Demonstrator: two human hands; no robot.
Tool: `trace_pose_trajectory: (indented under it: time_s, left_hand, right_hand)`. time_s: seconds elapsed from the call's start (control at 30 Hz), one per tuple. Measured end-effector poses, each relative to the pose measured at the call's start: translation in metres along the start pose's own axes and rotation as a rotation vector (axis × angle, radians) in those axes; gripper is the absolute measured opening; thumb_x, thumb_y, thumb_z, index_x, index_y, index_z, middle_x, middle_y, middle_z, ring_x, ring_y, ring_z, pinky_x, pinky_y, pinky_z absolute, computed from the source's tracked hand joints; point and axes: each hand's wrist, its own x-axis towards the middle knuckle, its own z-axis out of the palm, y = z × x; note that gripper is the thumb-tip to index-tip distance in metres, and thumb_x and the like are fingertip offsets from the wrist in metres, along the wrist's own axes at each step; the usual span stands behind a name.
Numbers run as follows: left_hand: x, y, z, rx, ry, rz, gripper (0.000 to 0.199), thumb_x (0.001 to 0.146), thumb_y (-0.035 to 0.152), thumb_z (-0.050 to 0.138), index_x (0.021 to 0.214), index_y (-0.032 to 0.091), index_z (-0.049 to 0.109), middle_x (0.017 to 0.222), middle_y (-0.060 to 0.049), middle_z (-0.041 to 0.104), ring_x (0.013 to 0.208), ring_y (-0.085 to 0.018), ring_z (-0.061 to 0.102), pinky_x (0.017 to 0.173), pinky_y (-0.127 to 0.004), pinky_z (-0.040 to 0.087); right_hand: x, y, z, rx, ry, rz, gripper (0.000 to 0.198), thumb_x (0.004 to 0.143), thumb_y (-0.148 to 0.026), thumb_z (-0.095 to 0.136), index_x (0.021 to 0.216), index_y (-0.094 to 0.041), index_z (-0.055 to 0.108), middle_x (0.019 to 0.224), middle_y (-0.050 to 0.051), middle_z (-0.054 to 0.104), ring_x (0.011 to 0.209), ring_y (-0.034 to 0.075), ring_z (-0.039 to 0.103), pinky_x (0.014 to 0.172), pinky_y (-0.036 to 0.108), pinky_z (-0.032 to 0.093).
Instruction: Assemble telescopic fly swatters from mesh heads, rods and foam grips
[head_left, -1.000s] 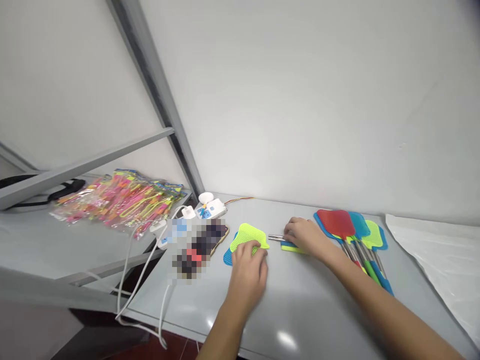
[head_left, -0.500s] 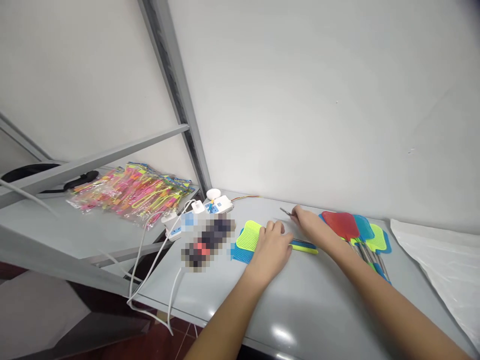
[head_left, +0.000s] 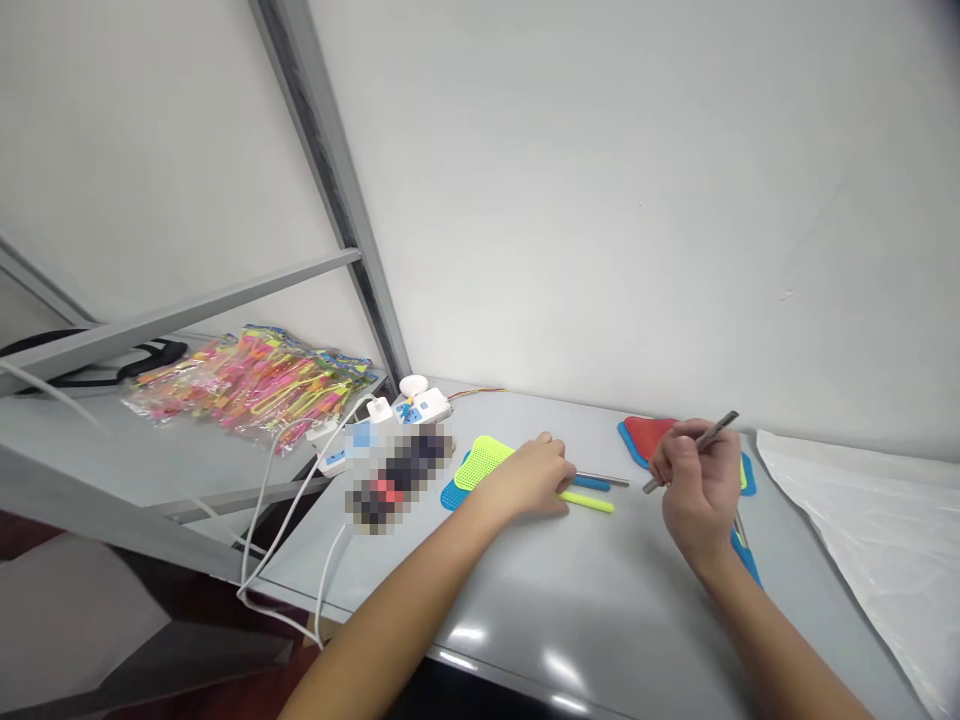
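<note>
My left hand (head_left: 536,478) lies with bent fingers over the shafts of a yellow-green fly swatter (head_left: 482,462) and a blue fly swatter (head_left: 454,494) beneath it. Their yellow-green handle (head_left: 589,501) and blue handle (head_left: 592,483) stick out on the right, beside a thin silver rod (head_left: 609,479). The fingertips are partly hidden. Held much like a pen, a slim grey metal rod (head_left: 716,431) slants up out of my closed right hand (head_left: 697,480). That hand is raised in front of a red fly swatter (head_left: 646,436) and other swatters, mostly covering them.
A pixelated dark and red object (head_left: 397,485) lies left of the swatters, near white power strips (head_left: 424,405) and cables. Bagged pink and yellow items (head_left: 255,385) rest on the shelf at left. White plastic sheeting (head_left: 847,510) covers the table's right end; a wall rises behind.
My right hand has moved from near the wall to the right and nearer me, carrying the metal rod, now tilted upward. My left hand stays over the swatters. The view has shifted slightly.
</note>
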Motion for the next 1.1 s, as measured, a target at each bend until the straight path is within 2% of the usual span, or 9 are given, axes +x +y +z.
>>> trace_pose_trajectory:
  time_s: [0.13, 0.23, 0.37, 0.5, 0.63, 0.73, 0.87, 0.97, 1.1]
  left_hand:
    - [0.012, 0.005, 0.002, -0.017, -0.102, 0.002, 0.028, 0.067, 0.033, 0.071, 0.090, 0.020, 0.063, 0.089, -0.007, 0.055, 0.092, -0.025, 0.051, 0.064, -0.030, 0.042]
    - [0.015, 0.016, 0.008, -0.042, -0.128, 0.011, 0.016, 0.074, 0.028, 0.065, 0.087, 0.018, 0.063, 0.093, -0.009, 0.056, 0.095, -0.027, 0.054, 0.066, -0.031, 0.042]
    - [0.002, 0.035, 0.003, -0.131, -0.091, 0.084, 0.012, 0.082, 0.028, 0.059, 0.088, 0.018, 0.060, 0.098, -0.008, 0.059, 0.088, -0.023, 0.057, 0.064, -0.030, 0.041]
    - [-0.018, 0.047, -0.009, -0.257, -0.012, 0.141, 0.014, 0.088, 0.031, 0.055, 0.097, 0.020, 0.057, 0.086, -0.002, 0.063, 0.072, -0.016, 0.057, 0.058, -0.025, 0.037]
    - [-0.031, 0.052, -0.003, -0.573, 0.180, 0.147, 0.023, 0.090, 0.041, 0.057, 0.099, 0.020, 0.055, 0.084, 0.000, 0.062, 0.068, -0.010, 0.054, 0.062, -0.022, 0.040]
    - [-0.031, 0.057, 0.018, -0.962, 0.404, 0.081, 0.028, 0.087, 0.045, 0.061, 0.091, 0.019, 0.055, 0.078, 0.001, 0.056, 0.066, -0.010, 0.050, 0.062, -0.023, 0.040]
    - [-0.028, 0.065, 0.048, -1.161, 0.639, -0.021, 0.024, 0.095, 0.043, 0.049, 0.089, 0.019, 0.049, 0.083, 0.000, 0.054, 0.077, -0.013, 0.054, 0.073, -0.026, 0.043]
    - [-0.030, 0.070, 0.058, -1.177, 0.550, 0.006, 0.024, 0.100, 0.041, 0.035, 0.094, 0.020, 0.046, 0.087, -0.002, 0.059, 0.082, -0.015, 0.057, 0.080, -0.030, 0.043]
    - [-0.032, 0.071, 0.061, -1.124, 0.423, 0.057, 0.024, 0.102, 0.039, 0.030, 0.100, 0.020, 0.045, 0.084, -0.002, 0.058, 0.079, -0.015, 0.054, 0.079, -0.031, 0.042]
  right_hand:
    - [-0.003, -0.012, 0.000, 0.210, 0.056, 0.095, 0.019, 0.096, -0.035, 0.049, 0.083, -0.022, 0.049, 0.060, -0.007, 0.034, 0.046, 0.008, 0.030, 0.040, 0.021, 0.026]
    - [-0.007, -0.018, -0.004, 0.242, 0.060, 0.120, 0.025, 0.095, -0.037, 0.051, 0.076, -0.021, 0.049, 0.060, -0.006, 0.036, 0.046, 0.007, 0.029, 0.039, 0.020, 0.024]
    - [-0.012, -0.021, -0.005, 0.272, 0.054, 0.131, 0.027, 0.094, -0.038, 0.052, 0.073, -0.020, 0.049, 0.057, -0.007, 0.035, 0.045, 0.007, 0.028, 0.039, 0.020, 0.023]
    - [-0.018, -0.025, 0.000, 0.367, 0.053, 0.198, 0.027, 0.094, -0.039, 0.050, 0.074, -0.021, 0.048, 0.055, -0.008, 0.033, 0.042, 0.006, 0.026, 0.038, 0.020, 0.022]
    - [-0.029, -0.029, 0.006, 0.447, 0.038, 0.279, 0.027, 0.095, -0.039, 0.047, 0.074, -0.021, 0.048, 0.054, -0.008, 0.032, 0.040, 0.006, 0.026, 0.037, 0.020, 0.023]
    - [-0.035, -0.028, 0.010, 0.467, 0.003, 0.321, 0.028, 0.095, -0.040, 0.046, 0.074, -0.022, 0.048, 0.054, -0.008, 0.031, 0.039, 0.006, 0.027, 0.037, 0.021, 0.023]
    - [-0.031, -0.030, 0.011, 0.445, -0.038, 0.334, 0.031, 0.096, -0.039, 0.045, 0.071, -0.021, 0.047, 0.053, -0.008, 0.030, 0.040, 0.007, 0.026, 0.037, 0.022, 0.023]
    - [-0.018, -0.039, 0.011, 0.454, -0.034, 0.300, 0.031, 0.096, -0.040, 0.044, 0.071, -0.022, 0.047, 0.054, -0.007, 0.030, 0.040, 0.007, 0.025, 0.036, 0.022, 0.021]
    - [0.000, -0.057, 0.019, 0.496, -0.044, 0.254, 0.033, 0.096, -0.042, 0.041, 0.070, -0.022, 0.044, 0.054, -0.007, 0.029, 0.040, 0.007, 0.021, 0.035, 0.022, 0.019]
